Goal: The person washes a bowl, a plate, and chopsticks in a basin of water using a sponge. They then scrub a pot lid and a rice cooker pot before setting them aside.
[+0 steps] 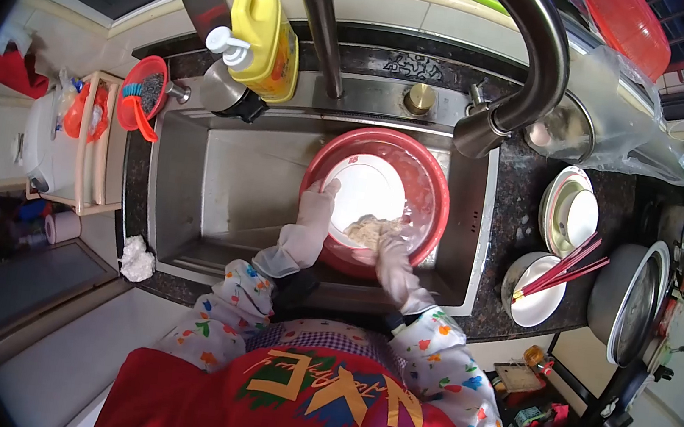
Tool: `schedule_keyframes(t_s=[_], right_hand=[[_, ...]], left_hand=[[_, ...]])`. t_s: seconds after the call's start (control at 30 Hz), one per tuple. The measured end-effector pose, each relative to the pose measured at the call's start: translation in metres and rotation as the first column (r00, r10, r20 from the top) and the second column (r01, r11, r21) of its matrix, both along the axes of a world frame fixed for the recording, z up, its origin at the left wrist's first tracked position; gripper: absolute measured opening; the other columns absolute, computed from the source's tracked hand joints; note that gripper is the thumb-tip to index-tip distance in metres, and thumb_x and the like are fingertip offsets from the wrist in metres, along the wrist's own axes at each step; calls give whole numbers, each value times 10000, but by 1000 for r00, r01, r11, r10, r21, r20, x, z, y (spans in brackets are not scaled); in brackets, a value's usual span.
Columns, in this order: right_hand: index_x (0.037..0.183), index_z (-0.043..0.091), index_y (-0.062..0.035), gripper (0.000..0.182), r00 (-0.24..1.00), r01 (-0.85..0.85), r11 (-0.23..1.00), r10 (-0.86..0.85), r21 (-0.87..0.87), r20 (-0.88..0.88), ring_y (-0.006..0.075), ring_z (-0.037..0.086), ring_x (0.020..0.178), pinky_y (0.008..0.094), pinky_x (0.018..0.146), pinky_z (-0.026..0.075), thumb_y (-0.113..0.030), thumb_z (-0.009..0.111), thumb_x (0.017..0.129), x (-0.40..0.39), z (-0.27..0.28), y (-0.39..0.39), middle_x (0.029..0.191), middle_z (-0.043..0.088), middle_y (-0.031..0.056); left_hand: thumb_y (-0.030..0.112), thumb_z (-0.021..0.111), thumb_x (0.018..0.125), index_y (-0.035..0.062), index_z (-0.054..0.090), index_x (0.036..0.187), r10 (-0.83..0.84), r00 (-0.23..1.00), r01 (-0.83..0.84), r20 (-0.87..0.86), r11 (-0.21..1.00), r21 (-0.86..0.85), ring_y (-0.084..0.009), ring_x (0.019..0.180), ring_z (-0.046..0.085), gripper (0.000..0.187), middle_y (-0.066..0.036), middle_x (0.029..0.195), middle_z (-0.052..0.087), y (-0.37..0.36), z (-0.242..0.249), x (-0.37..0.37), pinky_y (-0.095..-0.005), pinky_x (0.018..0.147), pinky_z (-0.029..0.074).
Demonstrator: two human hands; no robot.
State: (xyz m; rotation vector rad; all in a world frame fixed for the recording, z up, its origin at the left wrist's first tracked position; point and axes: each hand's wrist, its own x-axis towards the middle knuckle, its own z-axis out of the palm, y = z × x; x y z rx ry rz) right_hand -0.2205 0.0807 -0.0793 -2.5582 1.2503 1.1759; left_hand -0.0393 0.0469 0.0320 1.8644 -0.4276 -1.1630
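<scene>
My left hand (316,209), in a pale glove, grips the left edge of a white plate (368,184). The plate is tilted inside a red plastic basin (440,193) that holds water. Closed around a crumpled beige dishcloth (369,230), my gloved right hand (393,258) presses it against the lower part of the plate. The basin stands in the right half of a steel sink (249,172). Some of my right fingers are hidden by the cloth.
A dark curved faucet (549,60) arches over the basin's right side. Behind the sink stands a yellow detergent bottle (269,42). On the right counter are stacked bowls (549,207), a white bowl (522,308) with red chopsticks (556,274), and a metal pot (610,289).
</scene>
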Motion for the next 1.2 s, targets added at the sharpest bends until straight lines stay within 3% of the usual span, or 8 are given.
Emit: schedule_keyframes(t_s=[0.3,0.47,0.53,0.73,0.77,0.87,1.0,1.2], right_hand=[[1063,575,-50,255,190,-7,771,-625,637,757,217,619,856,327,756,490,-84,584,810,-14,152,-111,907,630,103],[1194,557,-77,397,599,238,786,-581,570,551,236,623,821,326,794,487,-39,586,799,19,193,-122,912,635,115],[1196,545,-62,366,-200,187,540,-797,821,570,268,623,842,357,812,491,-68,592,833,-8,129,-98,954,641,115],[1215,486,20,345,464,538,834,-169,-125,869,189,567,987,277,840,479,-119,549,905,-27,38,-51,1093,576,156],[1138,526,26,277,-12,632,652,-534,420,846,254,579,959,318,814,479,-125,538,906,-25,54,-56,1052,586,187],[1024,574,27,216,256,614,672,-666,414,700,255,592,859,337,732,479,-149,480,940,-24,107,-67,948,602,186],[1133,530,38,277,-801,-46,259,-587,965,120,271,590,907,319,777,475,-147,509,929,-11,104,-65,1016,603,210],[1421,312,-100,493,26,285,824,-518,490,855,211,526,1162,272,909,461,-171,484,965,18,56,-3,1339,457,101]], left_hand=[[159,550,911,-36,599,1093,-871,434,880,-229,465,-98,-138,848,614,271,-69,932,659,-46,39,26,-302,747,493],[97,560,891,-27,606,1099,-775,602,755,-192,631,-182,-145,861,616,246,-74,944,658,-25,-3,5,-296,744,494],[123,573,896,-25,603,1115,-513,817,504,-262,857,-106,-146,858,618,265,-89,969,656,-13,5,9,-291,750,496],[155,552,909,-26,563,1182,-293,927,290,-235,956,-47,-159,891,616,328,-105,1012,651,8,-20,18,-291,789,484],[173,550,910,-26,551,1197,-274,928,274,-254,961,-37,-166,921,610,349,-111,1029,648,10,-18,18,-293,812,474],[224,555,912,-30,525,1224,-270,947,271,-175,962,-22,-174,974,591,403,-119,1073,635,12,3,8,-294,854,451],[243,531,921,-5,530,1222,-267,952,265,-148,964,-33,-193,986,578,391,-133,1067,633,16,-10,2,-304,872,432],[341,529,934,1,486,1281,-181,946,171,-268,983,-60,-197,1043,554,489,-134,1157,600,11,-3,0,-320,899,419]])
